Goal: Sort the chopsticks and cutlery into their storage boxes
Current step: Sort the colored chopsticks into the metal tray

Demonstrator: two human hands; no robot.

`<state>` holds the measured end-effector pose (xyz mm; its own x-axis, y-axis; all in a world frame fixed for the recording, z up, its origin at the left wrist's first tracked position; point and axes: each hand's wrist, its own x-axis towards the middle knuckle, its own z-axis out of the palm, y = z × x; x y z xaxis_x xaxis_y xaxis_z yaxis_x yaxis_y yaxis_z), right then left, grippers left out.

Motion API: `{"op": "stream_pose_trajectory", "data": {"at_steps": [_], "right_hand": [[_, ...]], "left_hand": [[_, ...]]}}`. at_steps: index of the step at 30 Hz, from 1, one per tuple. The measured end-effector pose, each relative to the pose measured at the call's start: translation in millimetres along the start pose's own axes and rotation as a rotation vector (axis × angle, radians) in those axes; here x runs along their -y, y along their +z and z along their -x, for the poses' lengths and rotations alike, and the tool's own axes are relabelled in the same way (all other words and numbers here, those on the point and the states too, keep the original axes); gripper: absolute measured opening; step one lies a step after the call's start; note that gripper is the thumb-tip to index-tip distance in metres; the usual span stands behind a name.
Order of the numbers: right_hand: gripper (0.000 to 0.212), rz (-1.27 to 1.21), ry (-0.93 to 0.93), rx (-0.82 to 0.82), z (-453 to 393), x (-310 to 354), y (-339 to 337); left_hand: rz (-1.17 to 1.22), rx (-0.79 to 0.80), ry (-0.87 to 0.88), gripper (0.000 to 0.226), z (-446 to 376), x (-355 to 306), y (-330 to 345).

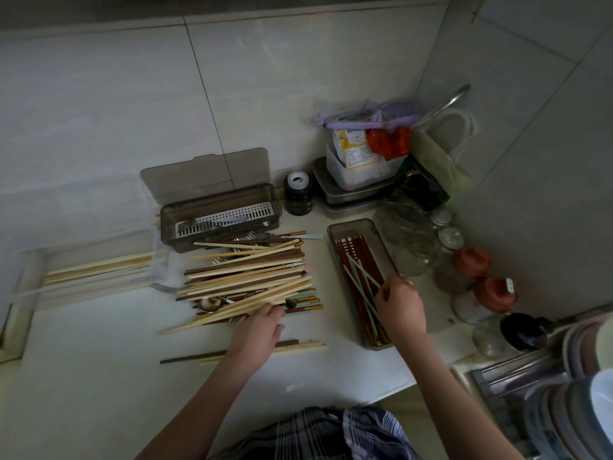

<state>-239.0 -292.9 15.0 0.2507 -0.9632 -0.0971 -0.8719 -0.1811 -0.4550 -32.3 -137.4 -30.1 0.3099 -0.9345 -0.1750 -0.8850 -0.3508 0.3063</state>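
Fingers [386, 288] of the right hand [399, 308] pinched a pair of pale blue-green chopsticks [363, 277], lowering them into the smoky clear box [333, 232] of dark red chopsticks [351, 257] near the right end of the worktop [99, 376]. The left hand [262, 327] lay on the near edge of the mixed pile [247, 277], its fingers curled over pale bamboo chopsticks; whether they actually gripped any could not be told.

The pile, pale and dark sticks with a spoon [210, 303] and a fork [237, 319] buried in it, sat mid-worktop. Behind it, against the tiled wall, stood the cutlery box [219, 217] with its white slotted tray and raised lid [205, 174]. A shallow clear tray [33, 287] of pale chopsticks lay toward the left edge, and a few loose sticks [245, 351] lay nearer the front edge.

Glass jars [411, 244] and brown-lidded pots [472, 260] crowded the right back corner just beside the box. A wide swing of the right hand would likely knock them. A tug at one stick by the left hand could drag the tangled pile and send pieces rolling toward the front edge.
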Motion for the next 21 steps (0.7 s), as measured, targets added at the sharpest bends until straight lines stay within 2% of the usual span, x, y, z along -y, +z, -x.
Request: {"op": "stream_pose_trajectory", "data": {"at_steps": [5,12,16,21], "right_hand": [[0.011,0.100,0.058,0.106,4.3,-2.6,7.8],[0.018,0.304,0.012,0.283,0.1,1.2,9.7],[0.022,0.331,-0.034,0.306,1.5,-1.6,12.8],[0.039,0.392,-0.151,0.360,4.8,-2.7,12.7]], "left_hand": [[0.005,-0.007,-0.024,0.033,-0.4,2.0,-1.3],[0.004,-0.024,-0.065,0.035,-2.2,-1.2,-1.6],[0.009,-0.033,-0.087,0.039,-0.1,-3.7,0.0],[0.099,-0.093,-0.139,0.033,-2.2,-7.0,-1.3]]}}
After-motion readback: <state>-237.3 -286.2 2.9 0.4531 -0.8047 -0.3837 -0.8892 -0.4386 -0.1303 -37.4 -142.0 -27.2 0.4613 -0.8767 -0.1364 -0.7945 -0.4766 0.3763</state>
